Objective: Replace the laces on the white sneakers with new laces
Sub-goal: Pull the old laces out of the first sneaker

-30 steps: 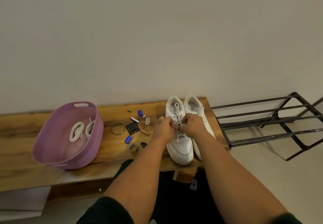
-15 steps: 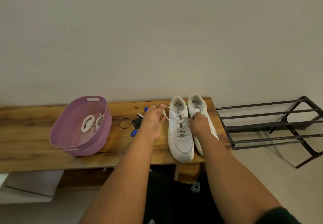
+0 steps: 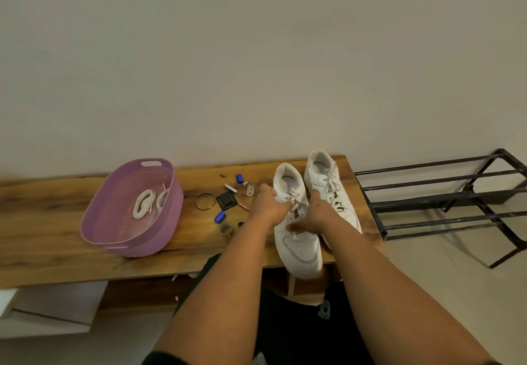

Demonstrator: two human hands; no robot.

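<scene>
Two white sneakers stand side by side on the wooden bench [image 3: 42, 222], toes toward me. The left sneaker [image 3: 299, 247] has its lace [image 3: 295, 195] partly loosened near the tongue. My left hand [image 3: 269, 207] pinches that lace at the upper eyelets. My right hand [image 3: 312, 216] grips the same sneaker over its middle, thumb across the vamp. The right sneaker [image 3: 328, 182] is laced, half hidden behind my right hand. New white laces [image 3: 144, 206] lie coiled in the purple basket [image 3: 114, 239].
Small items lie between basket and sneakers: a metal ring [image 3: 204, 201], a black square piece [image 3: 226, 200], blue caps [image 3: 220, 217], a silver cylinder [image 3: 230, 188]. A black metal shoe rack [image 3: 445, 202] stands to the right of the bench.
My left hand, which had pulled the lace out to the left, has come back to the left sneaker. My right hand has dropped onto the sneaker's middle.
</scene>
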